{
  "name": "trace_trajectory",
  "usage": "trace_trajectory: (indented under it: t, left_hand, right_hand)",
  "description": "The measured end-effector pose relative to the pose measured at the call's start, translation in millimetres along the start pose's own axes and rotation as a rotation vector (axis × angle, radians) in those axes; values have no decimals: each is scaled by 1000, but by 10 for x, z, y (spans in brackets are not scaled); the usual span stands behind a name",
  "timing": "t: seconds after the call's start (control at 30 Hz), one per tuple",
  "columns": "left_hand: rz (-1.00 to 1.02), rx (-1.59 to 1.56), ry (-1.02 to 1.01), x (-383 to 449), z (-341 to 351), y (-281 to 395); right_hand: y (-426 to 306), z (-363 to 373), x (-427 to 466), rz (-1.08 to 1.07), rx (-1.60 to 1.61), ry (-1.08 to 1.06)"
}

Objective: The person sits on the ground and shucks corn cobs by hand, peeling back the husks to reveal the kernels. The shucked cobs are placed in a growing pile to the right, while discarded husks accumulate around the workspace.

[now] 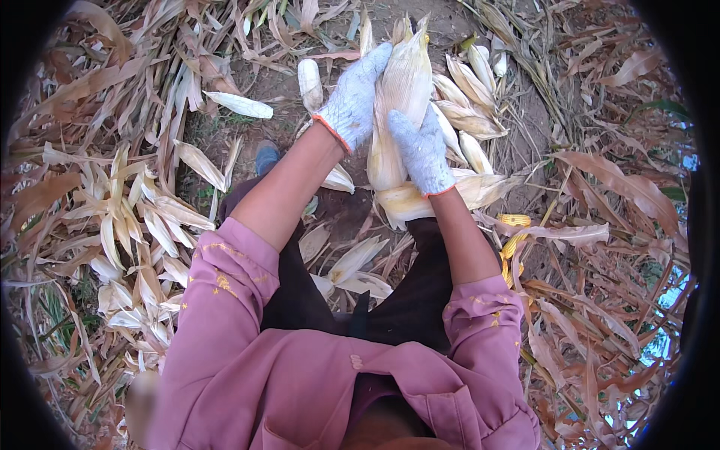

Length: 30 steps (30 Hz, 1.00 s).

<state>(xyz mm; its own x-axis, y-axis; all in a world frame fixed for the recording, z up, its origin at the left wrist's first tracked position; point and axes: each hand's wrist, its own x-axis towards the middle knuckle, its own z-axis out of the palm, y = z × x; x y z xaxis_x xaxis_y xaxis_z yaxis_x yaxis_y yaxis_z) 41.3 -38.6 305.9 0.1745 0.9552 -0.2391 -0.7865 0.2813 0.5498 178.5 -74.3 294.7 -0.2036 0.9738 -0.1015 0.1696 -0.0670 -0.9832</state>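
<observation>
An ear of corn in its pale dry husk (406, 73) lies lengthwise between my hands, its tip pointing away from me. My left hand (355, 95), in a whitish knit glove with an orange cuff, holds the ear's left side. The matching glove covers my right hand (422, 149), which grips the ear lower down on the right, thumb across the husk. A bit of yellow shows by the tip; the husk hides the other kernels. Below my right hand, another husked ear (484, 191) lies crosswise, partly covered by my wrist.
Several husked ears (469, 118) are heaped to the right. Bare yellow cobs (513, 244) rest beside my right forearm. Loose husks (163, 219) pile up at left, with dry stalks (163, 73) behind them. A pale husk piece (239, 104) lies on the soil.
</observation>
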Motion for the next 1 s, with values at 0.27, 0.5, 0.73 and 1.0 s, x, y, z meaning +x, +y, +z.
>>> trace_trajectory:
  t: [0.27, 0.5, 0.73, 1.0]
  left_hand:
    - [152, 318, 200, 9, -24, -49]
    - [65, -69, 230, 93, -57, -146]
    - [-54, -347, 60, 77, -24, -141]
    - [134, -368, 290, 178, -512, 358]
  right_hand:
    - [40, 61, 34, -7, -71, 91]
    - [30, 89, 42, -90, 119, 219]
    - [50, -80, 134, -113, 285, 282]
    - [-71, -773, 373, 154, 793, 722]
